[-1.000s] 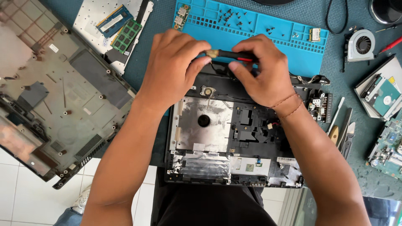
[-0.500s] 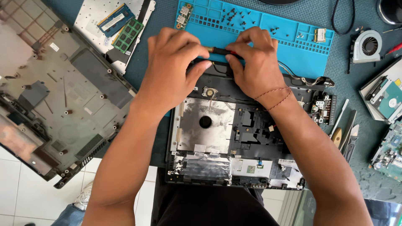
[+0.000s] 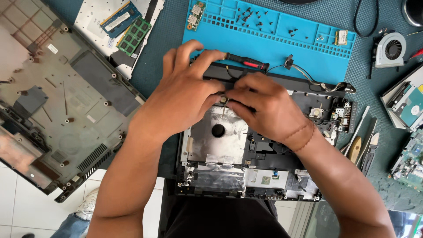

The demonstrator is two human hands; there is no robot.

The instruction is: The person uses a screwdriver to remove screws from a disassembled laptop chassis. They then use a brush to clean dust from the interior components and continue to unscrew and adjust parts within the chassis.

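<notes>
Since half a second ago both hands have come down from the far hinge edge toward the middle of the laptop base (image 3: 246, 176), and the red-and-black screwdriver (image 3: 246, 62) they covered now lies bare on the blue mat (image 3: 273, 39).

The left hand (image 3: 185, 94) is curled, thumb and forefinger pinched near a small round metal part (image 3: 223, 100) at the top edge of the silver foil plate (image 3: 218, 132). The right hand (image 3: 260, 105) lies fingers-down just beside it, fingertips meeting the left thumb at that part; whether either hand actually grips it cannot be told.

The laptop base sits at 6 o'clock from the mat, its near edge hanging over the counter (image 3: 172, 39) rim above the tiled floor. At 9 o'clock lies one grey bottom cover (image 3: 57, 101), turned inside up, with a small white rectangular label near its top left. At 11 o'clock two memory sticks, one blue (image 3: 120, 18) and one green (image 3: 133, 36), rest on a white keyboard back (image 3: 94, 17). The mat's trays hold many loose dark screws and three small circuit boards. At 2 o'clock sits one cooling fan (image 3: 391, 49); at 3 o'clock one hard drive (image 3: 412, 105) with a teal and white label; below it a green circuit board (image 3: 407, 161). Three flat prying tools (image 3: 363, 143) lie just right of the base. Open counter shows between mat and cover.
</notes>
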